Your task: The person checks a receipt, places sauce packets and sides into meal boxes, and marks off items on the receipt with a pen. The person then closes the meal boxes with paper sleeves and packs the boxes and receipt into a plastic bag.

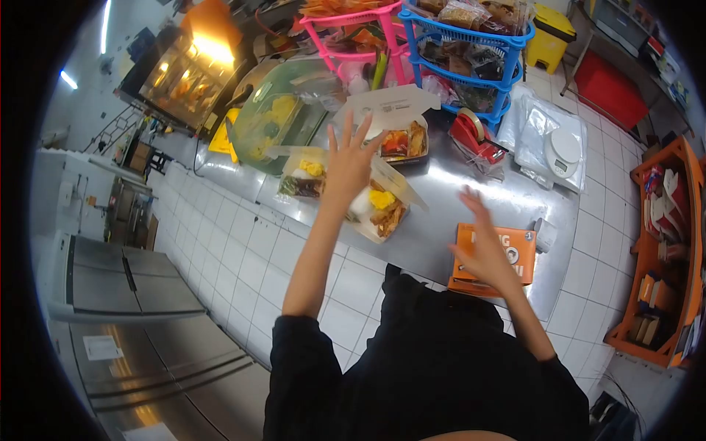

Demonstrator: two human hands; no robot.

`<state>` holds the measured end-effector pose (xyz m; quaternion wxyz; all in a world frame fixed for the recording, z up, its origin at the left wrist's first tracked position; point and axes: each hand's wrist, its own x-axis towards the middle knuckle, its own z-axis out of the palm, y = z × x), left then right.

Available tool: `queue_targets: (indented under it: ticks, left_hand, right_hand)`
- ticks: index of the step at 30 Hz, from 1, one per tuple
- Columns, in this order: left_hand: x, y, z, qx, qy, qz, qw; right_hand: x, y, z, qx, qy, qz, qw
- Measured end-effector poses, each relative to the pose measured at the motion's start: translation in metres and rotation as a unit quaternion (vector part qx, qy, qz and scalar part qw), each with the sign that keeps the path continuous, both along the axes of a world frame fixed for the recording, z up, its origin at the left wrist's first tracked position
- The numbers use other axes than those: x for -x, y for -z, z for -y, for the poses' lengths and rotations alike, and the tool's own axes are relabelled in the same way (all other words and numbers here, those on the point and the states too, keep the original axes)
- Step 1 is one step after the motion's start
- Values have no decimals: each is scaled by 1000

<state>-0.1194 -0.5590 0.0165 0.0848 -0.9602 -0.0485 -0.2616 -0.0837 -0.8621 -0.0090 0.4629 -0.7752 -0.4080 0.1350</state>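
Note:
My left hand (348, 165) reaches over the open food boxes with its fingers spread and nothing in them. Beneath and beside it, one box (381, 234) holds fried pieces and something yellow, and another box (288, 153) shows yellow and dark food. Behind these stands a box with its lid raised (390, 103), filled with red and browned food. My right hand (482, 248) hovers over or touches an orange printed box (523, 253) at the table's near right; its fingers are stretched out and hold nothing. Whether it touches the box, I cannot tell.
A red tape dispenser (471, 141), plastic bags (531, 140) and a white scale (563, 153) sit on the steel table (434, 192). Behind are a blue tiered rack (471, 33), a pink rack (360, 55) and a green see-through container (257, 136).

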Motion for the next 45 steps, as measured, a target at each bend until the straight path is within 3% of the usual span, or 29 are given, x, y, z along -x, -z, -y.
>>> queue_targets:
  ticks: [2,3,5,8,11,14,15,17,18,21,23,24,27,30,33,35,37,39,40,43,45]
  left_hand:
    - [-13,1,-39,48,-14,-137,989]
    - [-18,0,-53,102,-14,-232,967]
    - [-21,19,-68,111,39,-143,983]
    - [-17,24,-74,217,132,-99,962]
    - [5,31,-60,265,182,-134,937]
    - [36,45,-49,343,218,-194,893]
    - [48,51,-47,381,230,-219,869]
    - [71,81,-45,344,212,-252,879]
    - [74,98,-44,326,203,-267,884]
    - [69,133,-34,447,132,-139,874]
    - [53,150,-39,396,102,-112,906]
    - [45,148,-41,369,87,-98,920]
    - [34,130,-46,433,39,-195,879]
    - [37,78,-49,483,-9,-348,804]
    - [40,53,-51,311,-29,-392,865]
    - [39,57,-56,134,84,-235,959]
    - [29,69,-63,128,165,-173,963]
    - [12,85,-71,298,210,-215,906]
    - [11,77,-71,316,182,-238,900]
    - [19,56,-73,356,119,-281,883]
    - [31,47,-78,358,111,-270,887]
  right_hand:
    - [7,19,-67,-32,61,111,991]
    - [4,23,-91,31,75,52,995]
    - [-6,28,-130,155,102,-70,980]
    - [-35,58,-130,51,171,60,982]
    - [-53,81,-101,-14,125,138,982]
    - [-17,48,-76,54,55,-55,995]
    - [-2,36,-76,126,54,-61,989]
    - [23,20,-84,267,49,-71,960]
    - [36,28,-92,258,88,-115,955]
    - [53,88,-124,124,220,-27,967]
    - [51,107,-140,140,280,29,949]
    - [48,107,-145,148,308,57,938]
    - [30,96,-145,-36,385,-149,910]
    - [14,81,-120,-62,413,-40,908]
    - [16,38,-101,-70,408,61,908]
    - [28,6,-92,40,446,19,894]
    - [39,-8,-87,103,449,-69,885]
    - [47,-12,-85,118,415,-202,879]
    - [48,2,-84,141,392,-207,885]
    - [48,84,-88,135,368,-4,920]
    - [40,105,-109,55,390,-36,919]
